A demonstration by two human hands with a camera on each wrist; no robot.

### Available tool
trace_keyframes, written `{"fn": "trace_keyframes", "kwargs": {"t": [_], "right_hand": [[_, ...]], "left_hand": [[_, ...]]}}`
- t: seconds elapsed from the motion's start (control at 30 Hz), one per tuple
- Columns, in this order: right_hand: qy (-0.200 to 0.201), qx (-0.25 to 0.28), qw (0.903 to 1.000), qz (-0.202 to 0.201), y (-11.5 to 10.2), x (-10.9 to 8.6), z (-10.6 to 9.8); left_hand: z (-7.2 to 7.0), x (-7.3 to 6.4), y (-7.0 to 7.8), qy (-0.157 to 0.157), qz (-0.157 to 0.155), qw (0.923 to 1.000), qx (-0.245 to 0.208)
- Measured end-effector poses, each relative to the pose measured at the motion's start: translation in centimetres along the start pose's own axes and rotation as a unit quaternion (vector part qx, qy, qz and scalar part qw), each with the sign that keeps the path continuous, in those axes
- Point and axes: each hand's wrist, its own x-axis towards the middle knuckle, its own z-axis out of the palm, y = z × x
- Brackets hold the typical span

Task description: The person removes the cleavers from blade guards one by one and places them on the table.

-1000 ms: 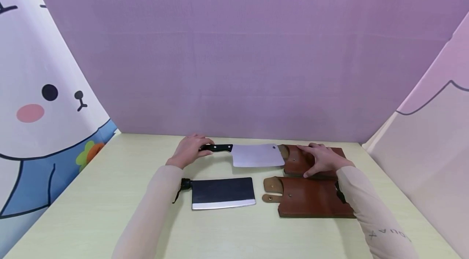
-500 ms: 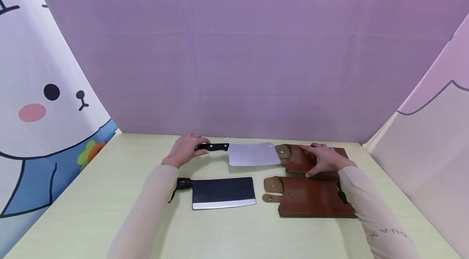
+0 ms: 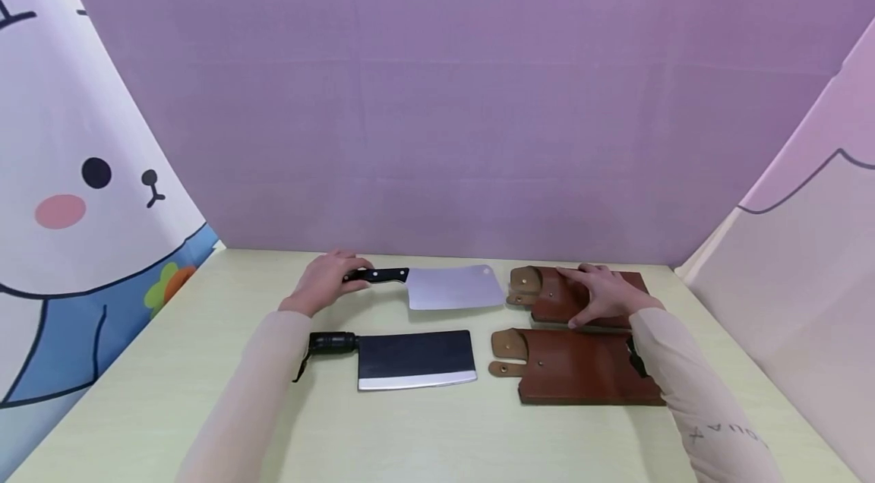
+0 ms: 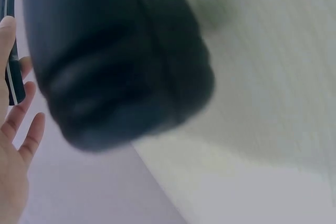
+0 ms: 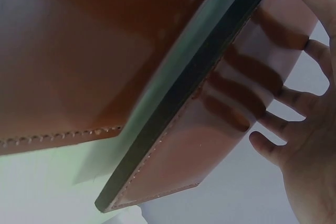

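Pinched by its black riveted handle, a silver-bladed cleaver [image 3: 454,287] is in my left hand [image 3: 324,283], its blade pointing right. A narrow gap separates the blade's end from the rear brown leather knife sheath [image 3: 555,293]. My right hand [image 3: 603,295] spans that sheath, thumb at the near edge and fingers across toward the far edge. In the right wrist view, spread fingers [image 5: 270,121] meet the glossy leather. The left wrist view shows only part of the left hand [image 4: 13,156] beside the black handle.
A second cleaver [image 3: 415,358], dark with a bright edge, lies in front; its black handle [image 4: 121,66] fills much of the left wrist view. A second leather sheath [image 3: 588,373] lies to its right, partly under the right forearm. A purple backdrop [image 3: 437,126] rises behind the table [image 3: 383,437].
My left hand has drawn the silver cleaver leftward, so its blade no longer overlaps the rear sheath's tan tabs. The right hand stays on the sheath with hardly any movement.
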Motion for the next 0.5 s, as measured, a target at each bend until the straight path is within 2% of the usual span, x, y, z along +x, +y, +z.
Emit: {"fn": "trace_keyframes", "kwargs": {"t": [0.5], "right_hand": [[0.012, 0.007, 0.9999, 0.002, -1.1, 0.9, 0.4]], "left_hand": [[-0.6, -1.7, -1.8, -0.004, 0.003, 1.0, 0.008]]}}
